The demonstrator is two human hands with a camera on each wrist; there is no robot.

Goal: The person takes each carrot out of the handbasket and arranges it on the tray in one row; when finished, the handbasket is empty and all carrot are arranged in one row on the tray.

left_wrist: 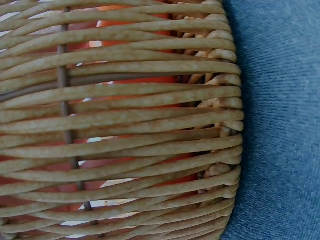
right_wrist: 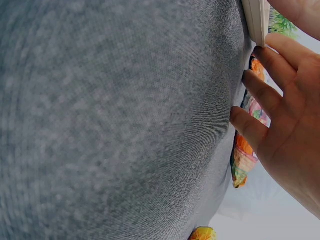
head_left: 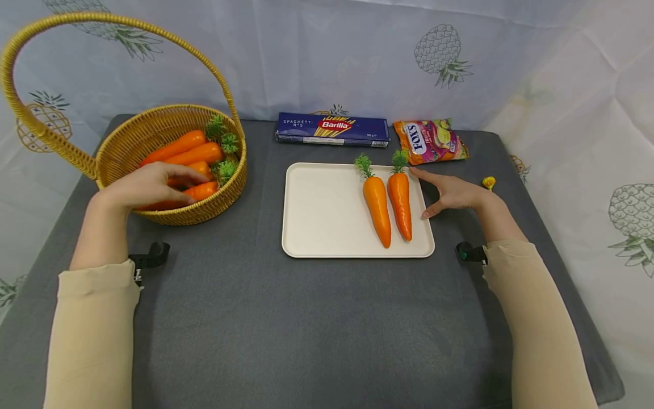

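Observation:
On the left, a wicker basket [head_left: 204, 216] holds several orange carrots [head_left: 201, 153] with green tops. My left hand [head_left: 148, 184] reaches into it, thumb and fingers around the nearest carrot [head_left: 205, 190]. In the left wrist view the basket's woven wall [left_wrist: 120, 120] hides that hand. A cream tray [head_left: 327, 210] carries two carrots side by side, a lighter one [head_left: 377, 210] and a deeper orange one [head_left: 400, 204]. At the tray's right edge rests my right hand [head_left: 452, 192], thumb and fingers spread apart; the right wrist view shows its fingers [right_wrist: 262, 95] extended by the tray's rim [right_wrist: 256, 22].
Behind the tray lie a blue spaghetti box [head_left: 332, 130] and a bright candy bag [head_left: 430, 141]. A small yellow item [head_left: 488, 182] sits beyond the right wrist. The basket's tall handle [head_left: 153, 28] arches above its left side. Pineapple-print cloth [head_left: 347, 62] hangs behind the grey table [head_left: 306, 329].

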